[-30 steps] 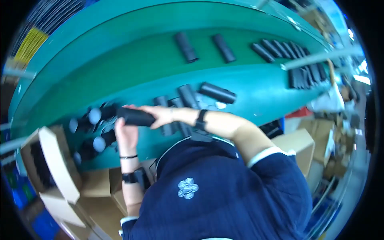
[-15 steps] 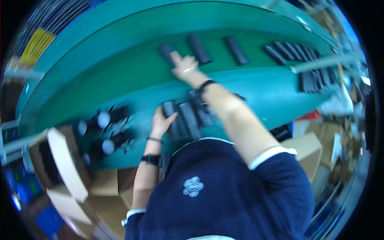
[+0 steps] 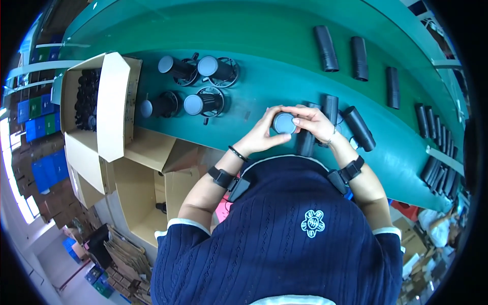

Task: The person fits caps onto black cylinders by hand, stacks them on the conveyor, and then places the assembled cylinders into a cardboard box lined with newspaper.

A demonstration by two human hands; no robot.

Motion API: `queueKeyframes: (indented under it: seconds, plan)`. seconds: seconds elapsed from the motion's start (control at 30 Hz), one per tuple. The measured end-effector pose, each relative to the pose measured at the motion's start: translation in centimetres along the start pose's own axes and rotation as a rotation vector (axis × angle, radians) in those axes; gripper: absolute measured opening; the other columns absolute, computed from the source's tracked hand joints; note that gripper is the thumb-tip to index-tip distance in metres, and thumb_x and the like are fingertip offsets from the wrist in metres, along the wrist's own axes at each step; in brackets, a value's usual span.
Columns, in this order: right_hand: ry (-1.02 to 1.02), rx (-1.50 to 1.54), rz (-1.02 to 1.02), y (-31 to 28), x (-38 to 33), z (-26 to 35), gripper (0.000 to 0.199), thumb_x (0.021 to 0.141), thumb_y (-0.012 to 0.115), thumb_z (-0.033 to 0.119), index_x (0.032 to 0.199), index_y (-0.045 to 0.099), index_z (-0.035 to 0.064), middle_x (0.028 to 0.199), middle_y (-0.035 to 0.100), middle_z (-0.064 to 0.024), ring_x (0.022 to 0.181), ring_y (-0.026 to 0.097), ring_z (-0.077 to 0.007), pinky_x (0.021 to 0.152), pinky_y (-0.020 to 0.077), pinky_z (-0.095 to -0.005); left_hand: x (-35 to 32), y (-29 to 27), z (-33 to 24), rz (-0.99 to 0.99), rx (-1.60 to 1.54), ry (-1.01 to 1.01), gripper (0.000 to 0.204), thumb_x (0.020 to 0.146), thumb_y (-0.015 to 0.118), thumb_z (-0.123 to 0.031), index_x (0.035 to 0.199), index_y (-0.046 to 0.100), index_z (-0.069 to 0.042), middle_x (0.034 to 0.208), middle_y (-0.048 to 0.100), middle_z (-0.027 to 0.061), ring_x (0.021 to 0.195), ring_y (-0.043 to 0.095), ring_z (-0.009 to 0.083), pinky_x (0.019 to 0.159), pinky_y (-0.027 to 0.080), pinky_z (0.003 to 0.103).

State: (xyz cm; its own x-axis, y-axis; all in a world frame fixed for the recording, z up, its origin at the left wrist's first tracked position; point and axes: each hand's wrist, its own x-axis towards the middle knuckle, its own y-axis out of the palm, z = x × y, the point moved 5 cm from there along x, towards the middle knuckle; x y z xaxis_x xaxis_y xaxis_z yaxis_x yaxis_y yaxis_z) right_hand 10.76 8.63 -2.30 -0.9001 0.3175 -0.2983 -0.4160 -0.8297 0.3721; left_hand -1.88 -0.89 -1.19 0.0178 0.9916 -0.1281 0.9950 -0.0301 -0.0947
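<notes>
In front of my chest I hold a dark cylinder with a round grey end face (image 3: 284,123). My left hand (image 3: 261,134) curls round its left side, thumb below and fingers over the top. The fingers of my right hand (image 3: 317,123) close on its right edge, the thumb lying against the end face. Most of the cylinder's body is hidden by my hands. Close by my right hand lie a ribbed black tube (image 3: 330,108) and a slanted black tube (image 3: 359,128). Another dark tube (image 3: 305,144) shows below my fingers.
Several black parts with grey end faces and rings (image 3: 218,69) stand on the table to the left. An open carton (image 3: 131,96) there holds black pieces. Black tubes (image 3: 359,58) are spaced along the green belt (image 3: 284,30), with more bunched at the far right.
My right hand has come back from a tube on the belt to meet my left hand. Both now hold the grey-ended cylinder. The view has swung left.
</notes>
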Motion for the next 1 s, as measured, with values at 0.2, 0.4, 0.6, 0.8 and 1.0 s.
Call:
queueKeyframes:
  seconds: [0.2, 0.4, 0.6, 0.8, 1.0]
  plan:
    - [0.021, 0.091, 0.101, 1.5, 0.0, -0.9, 0.045, 0.088, 0.063, 0.014, 0.131, 0.052, 0.0083, 0.104, 0.058, -0.0025, 0.086, 0.057, -0.0080, 0.072, 0.0477, -0.0231, -1.0, -0.3, 1.1, -0.020, -0.072, 0.004, 0.060, 0.080, 0.069, -0.020, 0.128, 0.039, -0.002, 0.127, 0.044, 0.0168, 0.123, 0.043, 0.0297, 0.106, 0.031, 0.039]
    - [0.027, -0.029, -0.037, 1.3, -0.3, -0.1, 0.041, 0.090, 0.061, 0.016, 0.129, 0.054, 0.0080, 0.098, 0.063, -0.0040, 0.081, 0.063, -0.0128, 0.073, 0.0533, -0.0265, -0.1, -1.0, 0.5, -0.117, 0.252, 0.176, 0.053, 0.082, 0.065, -0.018, 0.125, 0.040, -0.001, 0.121, 0.044, 0.0158, 0.114, 0.045, 0.0275, 0.098, 0.037, 0.037]
    - [-0.057, 0.037, -0.130, 2.4, 0.4, 1.1, 0.033, 0.088, 0.065, 0.017, 0.116, 0.055, 0.0042, 0.080, 0.067, -0.0102, 0.072, 0.069, -0.0172, 0.057, 0.0531, -0.0251, -1.1, -1.1, -1.7, -0.350, -0.176, -0.116, 0.039, 0.095, 0.045, -0.024, 0.127, 0.044, -0.002, 0.122, 0.049, 0.0110, 0.114, 0.046, 0.0201, 0.099, 0.035, 0.034]
    - [-0.126, -0.103, -0.098, 0.7, 1.7, -0.4, 0.040, 0.083, 0.069, 0.035, 0.113, 0.060, 0.0085, 0.081, 0.066, -0.0076, 0.075, 0.064, -0.0141, 0.058, 0.0486, -0.0247, -0.1, -1.4, 0.7, -0.403, -0.258, -0.011, 0.037, 0.083, 0.063, -0.010, 0.116, 0.049, -0.001, 0.109, 0.051, 0.0073, 0.100, 0.050, 0.0177, 0.089, 0.040, 0.031]
    - [-0.291, -0.497, -0.050, 0.4, 1.5, -1.1, 0.090, 0.057, 0.082, 0.026, 0.134, 0.039, 0.0044, 0.116, 0.058, -0.0168, 0.107, 0.056, -0.0287, 0.093, 0.0434, -0.0366, 2.4, -2.6, -1.9, -0.067, -1.034, 0.050, 0.044, 0.083, 0.059, -0.031, 0.115, 0.049, -0.002, 0.115, 0.050, 0.0134, 0.120, 0.042, 0.0287, 0.108, 0.028, 0.045]
